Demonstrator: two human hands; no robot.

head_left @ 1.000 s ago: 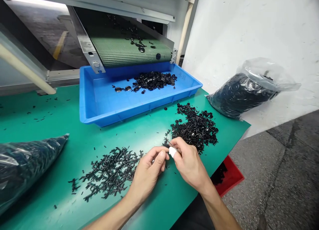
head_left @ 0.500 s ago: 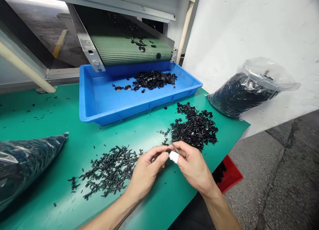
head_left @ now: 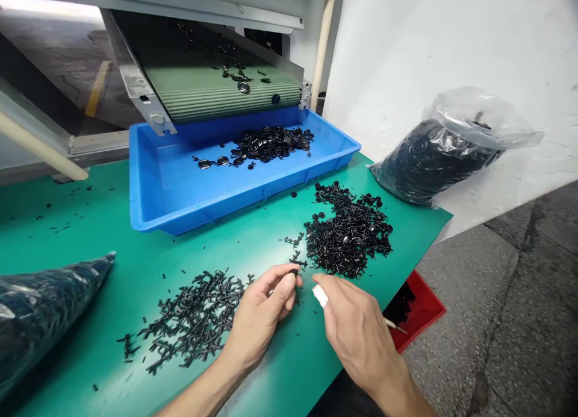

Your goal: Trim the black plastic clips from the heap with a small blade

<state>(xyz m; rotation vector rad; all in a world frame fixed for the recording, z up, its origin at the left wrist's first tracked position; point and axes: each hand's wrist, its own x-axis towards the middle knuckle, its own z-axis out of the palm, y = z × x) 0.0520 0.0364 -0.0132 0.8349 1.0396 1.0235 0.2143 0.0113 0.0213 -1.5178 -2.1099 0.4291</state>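
Between thumb and index finger, my left hand (head_left: 262, 311) pinches a small black piece (head_left: 294, 272). My right hand (head_left: 356, 326), with a white wrap (head_left: 320, 296) on one finger, is curled just right of it, apart from the piece. A pale tool with a thin pointed end (head_left: 394, 326) sticks out from the right side of that hand; its other end is hidden. A loose pile of black branched pieces (head_left: 198, 314) lies left of my left hand. Beyond my hands is a denser pile of small black parts (head_left: 350, 230).
A blue tray (head_left: 244, 206) with black parts stands below a green conveyor belt (head_left: 217, 97). Filled clear bags lie at the left (head_left: 49, 308) and back right (head_left: 438, 158) of the green table (head_left: 266, 381). A red bin (head_left: 427, 314) sits below the table's right edge.
My right hand has moved away from the black piece to the right, and the pointed tool end now shows beside it. My left hand still pinches the piece. The view has shifted slightly.
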